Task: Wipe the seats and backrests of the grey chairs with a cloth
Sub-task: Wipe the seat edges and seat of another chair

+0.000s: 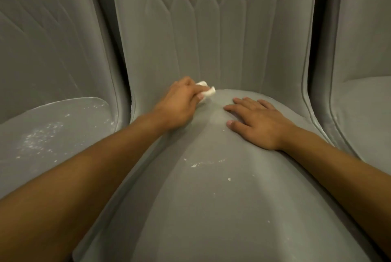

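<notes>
**Cloth wadded at the seat crease, three chairs in view**

The left hand (pixel 179 102) is at the centre of the frame, its fingers curled round a small white cloth (pixel 208 92). The cloth is bunched into a wad and pressed where the seat (pixel 211 208) of the middle chair meets its backrest (pixel 211 28). Only a fold and a corner of the cloth show past the knuckles. Just right of centre, the right hand (pixel 258 122) lies flat on the same seat with its fingers straight and spread, holding nothing. It looks to be bracing.

The cloth appears light, soft and limp, so it should crumple to any shape. Gripping it as a wad in the fist, as here, gives a firm pad, though a small one that will likely need many passes. The upholstery looks smooth and padded and should give a little under the palm. The stitched channels in the backrest will probably catch dust and call for strokes along the seams.

By count there is one cloth, two hands and three grey chairs. The middle chair fills the centre, the left chair (pixel 53 134) takes the left side, and the right chair (pixel 364 113) is cut off by the right edge. White specks (pixel 195 165) lie scattered on the middle seat below the hands. A denser patch covers the left chair's seat at lower left.
</notes>
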Motion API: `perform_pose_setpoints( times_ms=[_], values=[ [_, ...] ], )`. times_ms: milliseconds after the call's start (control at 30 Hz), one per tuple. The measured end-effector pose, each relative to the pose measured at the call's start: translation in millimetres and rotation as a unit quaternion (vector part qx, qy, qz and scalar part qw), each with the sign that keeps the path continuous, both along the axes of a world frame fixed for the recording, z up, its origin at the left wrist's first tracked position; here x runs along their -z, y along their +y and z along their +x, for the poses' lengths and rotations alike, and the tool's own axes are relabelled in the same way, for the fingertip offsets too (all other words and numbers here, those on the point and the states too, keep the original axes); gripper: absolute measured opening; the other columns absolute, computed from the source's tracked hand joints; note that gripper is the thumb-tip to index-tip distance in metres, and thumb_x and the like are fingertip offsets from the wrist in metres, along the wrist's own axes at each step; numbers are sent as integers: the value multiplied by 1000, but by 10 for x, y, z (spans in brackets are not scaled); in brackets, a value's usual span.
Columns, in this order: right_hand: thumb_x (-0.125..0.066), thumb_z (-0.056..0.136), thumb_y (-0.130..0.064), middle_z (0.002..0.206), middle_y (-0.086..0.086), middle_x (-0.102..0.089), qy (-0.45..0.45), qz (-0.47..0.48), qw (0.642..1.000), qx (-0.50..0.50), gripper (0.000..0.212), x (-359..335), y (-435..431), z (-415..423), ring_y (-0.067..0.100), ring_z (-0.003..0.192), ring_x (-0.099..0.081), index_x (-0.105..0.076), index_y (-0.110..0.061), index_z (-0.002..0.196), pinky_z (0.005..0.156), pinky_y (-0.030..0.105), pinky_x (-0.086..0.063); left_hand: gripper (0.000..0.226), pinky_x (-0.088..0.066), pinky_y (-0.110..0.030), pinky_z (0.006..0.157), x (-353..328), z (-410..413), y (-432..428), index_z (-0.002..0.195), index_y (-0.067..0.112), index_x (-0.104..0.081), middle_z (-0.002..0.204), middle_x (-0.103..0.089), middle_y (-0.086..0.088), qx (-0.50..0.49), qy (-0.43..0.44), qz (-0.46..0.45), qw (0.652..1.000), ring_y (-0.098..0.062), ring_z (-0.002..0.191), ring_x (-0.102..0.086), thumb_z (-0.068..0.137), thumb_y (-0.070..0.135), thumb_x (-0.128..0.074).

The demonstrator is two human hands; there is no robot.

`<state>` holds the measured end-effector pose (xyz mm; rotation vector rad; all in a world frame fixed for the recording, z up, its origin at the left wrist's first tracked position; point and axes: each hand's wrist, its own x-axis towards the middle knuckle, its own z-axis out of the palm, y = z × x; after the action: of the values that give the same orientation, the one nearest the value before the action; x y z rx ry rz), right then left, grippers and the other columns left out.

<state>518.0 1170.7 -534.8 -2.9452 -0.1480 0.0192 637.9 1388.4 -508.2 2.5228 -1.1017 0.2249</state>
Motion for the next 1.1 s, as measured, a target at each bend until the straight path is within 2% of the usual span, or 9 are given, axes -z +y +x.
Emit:
perform_pose_setpoints(
  times_ms=[133, 367, 500, 633, 733, 800, 900, 967, 1100],
  values=[
    [-25, 101, -56, 164, -8, -17, -7, 21, 1000, 17, 58, 9, -5, 5, 12, 151, -11, -21, -33, 154, 124, 38, -5, 40, -38, -42, 111, 131, -47, -215, 139, 32, -61, 128, -58, -8, 30, 55, 80, 995, -31, 122, -55, 103, 36, -43],
    [-23, 106, -43, 165, -12, -10, 14, 55, 998, 5, 48, -22, -20, -33, 6, 151, -3, -25, -40, 153, 123, 34, 1, 40, -45, -28, 95, 63, -580, 141, 133, 29, -66, 121, -58, 7, 168, 72, 55, 982, -12, 107, -58, 99, 37, -47],
    [-22, 105, -45, 165, -12, -13, 1, 39, 999, 8, 47, -6, -12, -13, 7, 151, -6, -26, -43, 151, 123, 35, -1, 37, -45, -41, 97, 76, -281, 219, 137, 36, -60, 124, -53, -3, 14, -27, 88, 996, -28, 112, -55, 104, 36, -44],
    [-20, 104, -50, 164, -12, -15, -7, 40, 999, 13, 48, 3, 10, -34, 8, 151, -8, -28, -43, 150, 124, 36, -2, 40, -37, -46, 103, 127, 22, 412, 145, 34, -48, 133, -45, -12, -204, -40, 164, 964, -37, 120, -46, 107, 27, -39],
    [-19, 103, -52, 164, -11, -15, -8, 35, 999, 15, 49, -1, 25, -34, 10, 152, -8, -28, -42, 151, 124, 37, -3, 41, -37, -38, 108, 106, -23, 376, 146, 27, -53, 134, -50, -12, -171, 16, 149, 974, -37, 122, -50, 107, 25, -42],
    [-20, 103, -52, 165, -10, -15, -9, 30, 999, 17, 49, 0, 27, -35, 10, 152, -8, -28, -41, 151, 124, 38, -3, 38, -32, -24, 108, 14, -144, 397, 143, 21, -58, 137, -54, -9, -74, 92, 114, 986, -29, 128, -51, 106, 19, -48],
    [-20, 104, -51, 165, -10, -15, -11, 32, 999, 16, 49, 4, 26, -36, 10, 152, -8, -28, -42, 151, 124, 37, -3, 36, -32, -20, 110, -97, -407, 543, 140, 22, -60, 128, -57, 0, 70, 162, 100, 979, -13, 123, -53, 105, 17, -52],
    [-20, 104, -50, 164, -11, -15, -11, 36, 999, 15, 48, 10, 23, -36, 9, 152, -8, -28, -42, 151, 124, 36, -3, 37, -33, -24, 110, -51, -413, 586, 141, 24, -59, 124, -54, 0, 62, 133, 93, 985, -13, 118, -52, 106, 18, -51],
    [-25, 105, -43, 163, -10, -21, -21, 63, 998, 12, 45, 21, 15, -24, 10, 151, -13, -35, -40, 149, 123, 35, -5, 41, -33, -35, 112, 60, -168, 438, 147, 29, -52, 127, -51, -12, -73, 49, 102, 991, -33, 125, -49, 108, 24, -43]
  ],
)
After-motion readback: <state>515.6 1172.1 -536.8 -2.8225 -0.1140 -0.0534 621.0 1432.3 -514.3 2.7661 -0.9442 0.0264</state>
